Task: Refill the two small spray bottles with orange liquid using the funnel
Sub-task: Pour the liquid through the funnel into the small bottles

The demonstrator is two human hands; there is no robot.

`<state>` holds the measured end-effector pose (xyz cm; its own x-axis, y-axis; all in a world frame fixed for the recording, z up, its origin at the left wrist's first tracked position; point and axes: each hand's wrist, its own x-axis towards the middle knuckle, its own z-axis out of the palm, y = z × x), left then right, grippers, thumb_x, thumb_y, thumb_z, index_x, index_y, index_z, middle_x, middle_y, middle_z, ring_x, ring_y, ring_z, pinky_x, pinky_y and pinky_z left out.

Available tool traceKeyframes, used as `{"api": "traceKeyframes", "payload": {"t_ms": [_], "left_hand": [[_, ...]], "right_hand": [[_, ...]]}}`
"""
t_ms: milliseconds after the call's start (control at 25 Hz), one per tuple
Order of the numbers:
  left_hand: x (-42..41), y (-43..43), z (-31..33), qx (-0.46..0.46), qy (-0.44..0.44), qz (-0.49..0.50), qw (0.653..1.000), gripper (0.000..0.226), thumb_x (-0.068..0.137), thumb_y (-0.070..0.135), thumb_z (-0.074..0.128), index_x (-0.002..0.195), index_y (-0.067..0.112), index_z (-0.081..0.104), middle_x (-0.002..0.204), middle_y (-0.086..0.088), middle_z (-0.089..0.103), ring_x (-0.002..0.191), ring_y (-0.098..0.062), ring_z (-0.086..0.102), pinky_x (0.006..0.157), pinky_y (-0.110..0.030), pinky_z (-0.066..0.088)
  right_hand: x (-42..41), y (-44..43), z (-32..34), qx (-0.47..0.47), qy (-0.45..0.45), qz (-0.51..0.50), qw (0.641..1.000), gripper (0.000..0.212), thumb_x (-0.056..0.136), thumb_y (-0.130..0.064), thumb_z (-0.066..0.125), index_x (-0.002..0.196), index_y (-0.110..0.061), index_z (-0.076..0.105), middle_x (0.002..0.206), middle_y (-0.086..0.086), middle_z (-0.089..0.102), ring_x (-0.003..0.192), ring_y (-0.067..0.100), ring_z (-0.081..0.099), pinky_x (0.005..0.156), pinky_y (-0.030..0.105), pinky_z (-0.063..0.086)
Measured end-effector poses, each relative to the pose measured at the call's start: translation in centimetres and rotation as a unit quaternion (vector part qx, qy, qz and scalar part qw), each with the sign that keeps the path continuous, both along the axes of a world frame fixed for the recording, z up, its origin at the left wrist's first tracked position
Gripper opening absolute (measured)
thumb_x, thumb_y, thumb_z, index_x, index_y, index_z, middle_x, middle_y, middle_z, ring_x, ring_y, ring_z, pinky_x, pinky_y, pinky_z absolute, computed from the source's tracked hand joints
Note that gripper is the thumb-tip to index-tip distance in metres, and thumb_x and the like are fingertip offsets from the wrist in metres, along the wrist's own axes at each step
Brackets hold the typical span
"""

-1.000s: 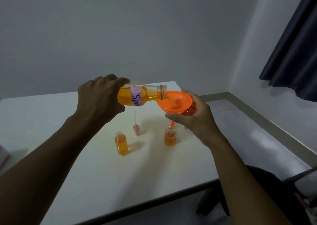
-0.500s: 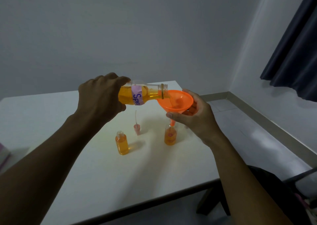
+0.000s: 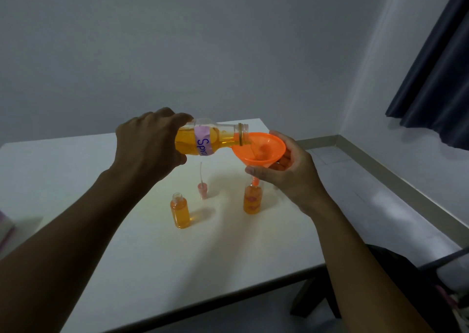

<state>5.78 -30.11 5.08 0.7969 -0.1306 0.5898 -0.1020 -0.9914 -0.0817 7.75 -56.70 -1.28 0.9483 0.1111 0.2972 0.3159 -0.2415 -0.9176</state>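
A white tabletop (image 3: pixel 76 170) stands in a corner of pale grey walls (image 3: pixel 177 40). A dark curtain (image 3: pixel 436 78) hangs at the upper right, above a tiled floor (image 3: pixel 380 205) edged with a beige skirting board (image 3: pixel 406 179).

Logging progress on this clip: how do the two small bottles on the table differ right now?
The left small bottle stands alone with its neck open; the right small bottle has the funnel's spout in its neck, with the right hand holding the funnel. The left small bottle looks plain; the right small bottle shows red marks on its side. Both stand upright on the table, capless, holding orange liquid.
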Motion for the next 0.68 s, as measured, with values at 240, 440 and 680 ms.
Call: {"api": "traceKeyframes", "payload": {"t_ms": [240, 440, 680], "left_hand": [[0.12, 0.11, -0.13, 0.005, -0.003, 0.007, 1.0, 0.076, 0.055, 0.03, 0.091, 0.125, 0.021, 0.061, 0.11, -0.011, 0.069, 0.088, -0.039, 0.066, 0.069, -0.042, 0.049], [0.21, 0.22, -0.31, -0.001, 0.001, 0.004, 1.0, 0.075, 0.056, 0.03, 0.091, 0.124, 0.021, 0.061, 0.109, -0.011, 0.069, 0.086, -0.039, 0.066, 0.069, -0.043, 0.051], [0.18, 0.16, -0.31, -0.004, 0.0, 0.0, 1.0, 0.076, 0.055, 0.03, 0.092, 0.123, 0.021, 0.062, 0.108, -0.012, 0.069, 0.087, -0.04, 0.065, 0.07, -0.045, 0.051]], "right_hand": [[0.13, -0.01, -0.1, -0.003, 0.001, 0.0, 1.0, 0.098, 0.063, -0.037, 0.092, 0.147, -0.026, 0.042, 0.14, -0.003, 0.054, 0.125, 0.02, 0.056, 0.096, 0.044, 0.057], [0.26, 0.0, -0.14, -0.004, 0.001, -0.001, 1.0, 0.097, 0.064, -0.036, 0.092, 0.147, -0.026, 0.042, 0.141, -0.002, 0.053, 0.126, 0.022, 0.056, 0.096, 0.046, 0.057], [0.36, -0.11, -0.28, -0.003, 0.002, -0.001, 1.0, 0.099, 0.062, -0.041, 0.093, 0.146, -0.028, 0.043, 0.14, -0.003, 0.055, 0.125, 0.021, 0.057, 0.095, 0.047, 0.057]]}}
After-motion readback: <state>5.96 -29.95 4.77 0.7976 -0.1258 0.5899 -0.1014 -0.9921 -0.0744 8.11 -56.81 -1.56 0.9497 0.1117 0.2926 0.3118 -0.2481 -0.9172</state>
